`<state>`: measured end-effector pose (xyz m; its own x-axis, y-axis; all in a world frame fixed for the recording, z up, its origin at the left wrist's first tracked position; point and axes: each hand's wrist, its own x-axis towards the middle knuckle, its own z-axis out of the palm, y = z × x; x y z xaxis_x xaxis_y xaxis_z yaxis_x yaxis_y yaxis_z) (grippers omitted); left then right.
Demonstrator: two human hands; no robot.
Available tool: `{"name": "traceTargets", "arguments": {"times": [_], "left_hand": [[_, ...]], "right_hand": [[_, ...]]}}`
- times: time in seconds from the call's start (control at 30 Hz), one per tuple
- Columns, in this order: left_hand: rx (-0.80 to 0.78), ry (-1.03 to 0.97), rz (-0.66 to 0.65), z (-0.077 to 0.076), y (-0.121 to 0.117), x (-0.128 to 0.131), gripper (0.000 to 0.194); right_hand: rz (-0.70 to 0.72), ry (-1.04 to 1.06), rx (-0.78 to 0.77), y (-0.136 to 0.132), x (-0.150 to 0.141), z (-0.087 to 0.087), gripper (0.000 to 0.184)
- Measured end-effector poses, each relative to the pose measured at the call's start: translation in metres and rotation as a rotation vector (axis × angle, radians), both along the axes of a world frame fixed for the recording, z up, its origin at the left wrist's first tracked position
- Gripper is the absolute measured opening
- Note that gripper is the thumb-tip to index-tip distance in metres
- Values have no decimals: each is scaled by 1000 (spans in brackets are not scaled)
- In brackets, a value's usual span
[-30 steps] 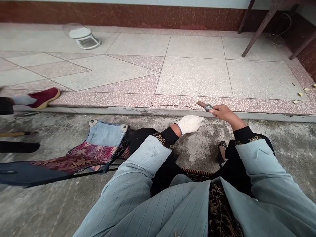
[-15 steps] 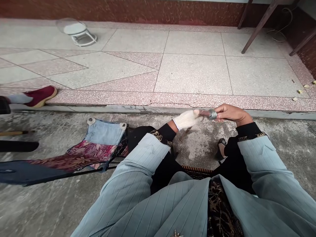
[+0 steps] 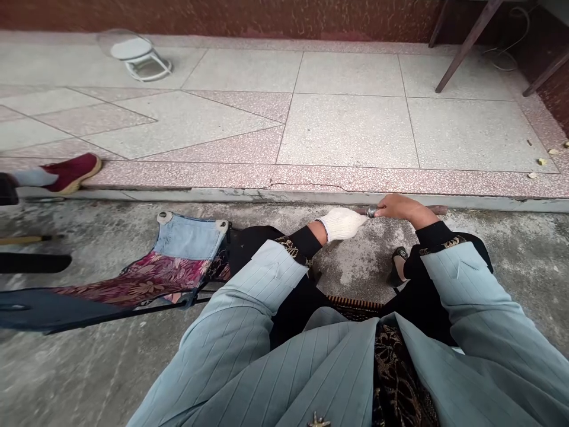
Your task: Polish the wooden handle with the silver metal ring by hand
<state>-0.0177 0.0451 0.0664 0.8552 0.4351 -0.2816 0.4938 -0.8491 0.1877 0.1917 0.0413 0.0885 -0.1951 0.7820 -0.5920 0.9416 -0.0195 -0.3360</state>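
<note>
A thin brown stick (image 3: 439, 210) runs level in front of me, just off the edge of the raised floor. A coil of grey wire (image 3: 370, 212) is wrapped around it between my hands. My left hand (image 3: 342, 223), in a white knit glove, is closed on the stick just left of the coil; its fingertips are hard to make out. Bare, my right hand (image 3: 398, 207) pinches at the right side of the coil. It hides part of the stick, whose right end shows beyond the wrist.
On my left stands a folding seat of denim and flowered cloth (image 3: 162, 273). Another person's red shoe (image 3: 80, 172) rests by the step edge (image 3: 213, 195). A white stool (image 3: 140, 56) is on the tiled floor, and wooden legs (image 3: 469, 44) stand at the upper right.
My right hand has moved slightly left and down, and the left hand slightly right. The wire coil has shifted a little left. The stick's right end now shows past my right hand.
</note>
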Motion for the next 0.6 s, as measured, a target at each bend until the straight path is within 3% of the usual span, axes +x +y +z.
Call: {"name": "traceTargets", "arguments": {"times": [0.1,0.17,0.23,0.33,0.47,0.6], "left_hand": [[1,-3,5,5,2,-2,28],[5,-17,26,11,6,-6,29],[-3,-67,43,19,10,-9,30],[-90,-196,32,26,13,-11,33],[-216,-285,38,20,10,-8,33],[-226,-159,184,11,10,-4,35]], "right_hand": [[143,67,-262,-3,5,1,30],[233,270,-441,-4,11,5,34],[275,515,-526,-6,18,12,38],[290,740,-527,-8,23,23,39],[274,920,-474,-10,23,25,39],[-39,1106,-187,-11,26,19,38]]}}
